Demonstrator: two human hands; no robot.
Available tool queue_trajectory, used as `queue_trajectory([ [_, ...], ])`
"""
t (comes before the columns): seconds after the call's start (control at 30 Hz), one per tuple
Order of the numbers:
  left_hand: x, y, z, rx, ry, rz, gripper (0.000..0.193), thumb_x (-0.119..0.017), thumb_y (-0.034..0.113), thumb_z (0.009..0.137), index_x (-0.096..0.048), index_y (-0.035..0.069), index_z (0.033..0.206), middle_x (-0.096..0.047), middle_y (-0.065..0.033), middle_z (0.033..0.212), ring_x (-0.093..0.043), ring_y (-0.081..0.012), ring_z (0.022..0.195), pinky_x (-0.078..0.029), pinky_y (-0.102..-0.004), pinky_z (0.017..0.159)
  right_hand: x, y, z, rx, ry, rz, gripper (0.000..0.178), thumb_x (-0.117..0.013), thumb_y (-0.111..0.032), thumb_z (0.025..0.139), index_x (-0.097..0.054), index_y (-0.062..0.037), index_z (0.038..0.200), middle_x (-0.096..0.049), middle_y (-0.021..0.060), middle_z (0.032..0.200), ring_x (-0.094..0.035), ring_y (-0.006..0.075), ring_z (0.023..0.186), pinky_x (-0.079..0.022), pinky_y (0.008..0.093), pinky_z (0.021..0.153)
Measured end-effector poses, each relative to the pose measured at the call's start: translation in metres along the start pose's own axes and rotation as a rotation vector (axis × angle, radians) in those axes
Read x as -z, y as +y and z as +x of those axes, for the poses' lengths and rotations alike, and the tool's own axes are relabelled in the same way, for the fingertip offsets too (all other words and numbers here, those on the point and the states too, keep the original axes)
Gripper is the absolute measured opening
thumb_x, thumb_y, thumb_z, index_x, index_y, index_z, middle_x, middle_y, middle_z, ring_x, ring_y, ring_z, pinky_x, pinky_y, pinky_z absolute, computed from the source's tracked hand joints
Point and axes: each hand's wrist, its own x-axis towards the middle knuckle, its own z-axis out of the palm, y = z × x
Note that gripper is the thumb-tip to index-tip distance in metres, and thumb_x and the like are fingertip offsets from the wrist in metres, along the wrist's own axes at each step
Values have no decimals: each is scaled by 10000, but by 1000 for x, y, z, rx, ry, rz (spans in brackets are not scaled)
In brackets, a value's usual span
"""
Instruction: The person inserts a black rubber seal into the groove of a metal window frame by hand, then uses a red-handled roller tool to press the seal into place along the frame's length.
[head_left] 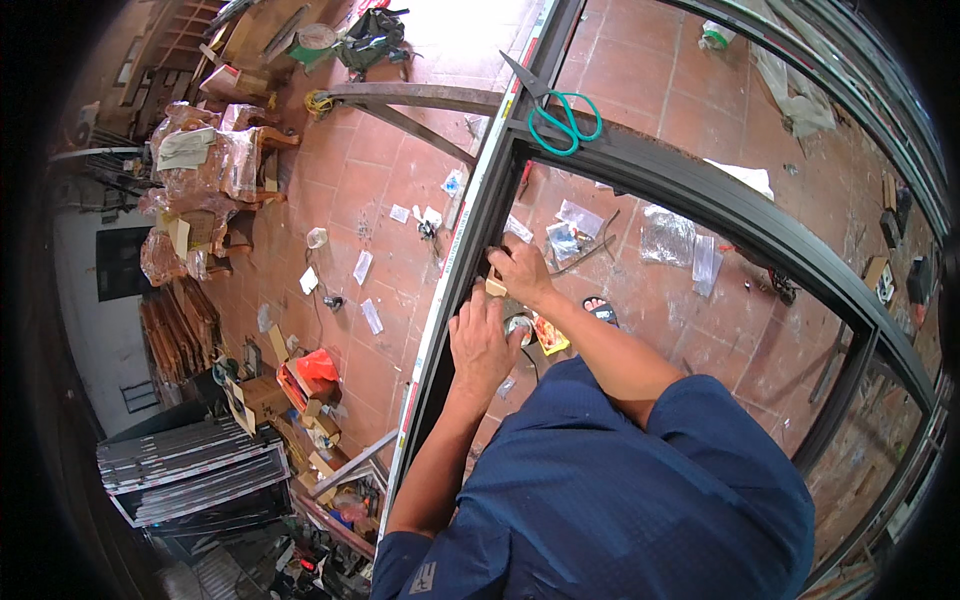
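A dark metal frame (430, 390) on raised support runs lengthwise before me, with a pale strip along its outer edge. My left hand (482, 345) lies on its side bar, fingers slightly spread and the thumb apart. Just beyond it my right hand (522, 270) is closed, its fingertips pressed down at the inner edge of the bar. A small beige piece (495, 287) shows between the two hands; the right fingers hide whatever else they grip. Scissors with green handles (567, 125) rest on the frame's far corner, blades parted from the handles by a pivot and pointing away left.
Wrapped wooden furniture (235, 160) stands at the far left. Cardboard boxes (265, 397) and stacked dark metal profiles (200, 475) lie at the lower left. Plastic bags (668, 238) and scraps litter the red tiled floor (370, 190). A metal crossbar (420, 97) juts left from the frame.
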Motion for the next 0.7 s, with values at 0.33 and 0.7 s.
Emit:
queue_trajectory([
  [0.33,-2,-6,-4,24,36,-46,590,-869,371,783,-666,1,1195,-484,-254,1563,-586,-361,1244,-444,-467,998,23,10,79,11,252,65,400,-616,-352,960,-725,33,968,-682,167,755,-676,277,695,-519,424,668],
  [0.7,-6,-7,-3,39,49,-47,588,-881,396,762,-680,23,1170,-493,-231,1564,-573,-340,1264,-438,-450,996,1,29,126,-79,642,396,334,-711,-290,946,-754,38,905,-659,14,770,-569,132,691,-467,328,670],
])
